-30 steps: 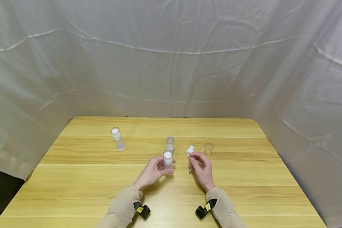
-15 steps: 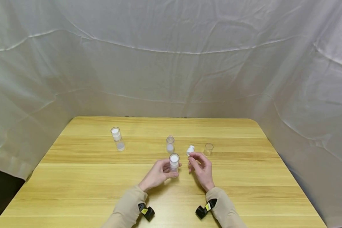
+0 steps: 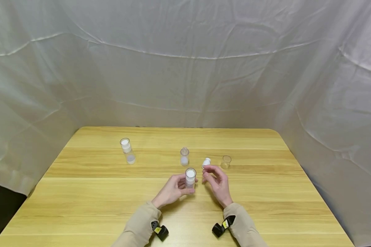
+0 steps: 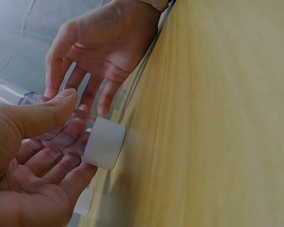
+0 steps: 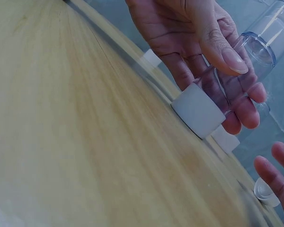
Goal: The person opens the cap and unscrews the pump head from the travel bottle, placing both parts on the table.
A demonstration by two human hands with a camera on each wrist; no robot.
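Creased grey sheeting (image 3: 185,79) hangs from nine through twelve to three o'clock; it borders a yellow wood-grain table (image 3: 80,206); near the table's centre, the left hand (image 3: 172,189) grasps a clear, white-based cylindrical bottle (image 3: 190,180); at the bottle's three o'clock, the right hand (image 3: 218,185) has fingers loosely bent and free.

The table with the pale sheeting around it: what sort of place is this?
Probably a makeshift recording booth, though I can't be certain: pale sheeting hangs behind and on both sides of a wood-grain table, and the person wears small black wrist devices.
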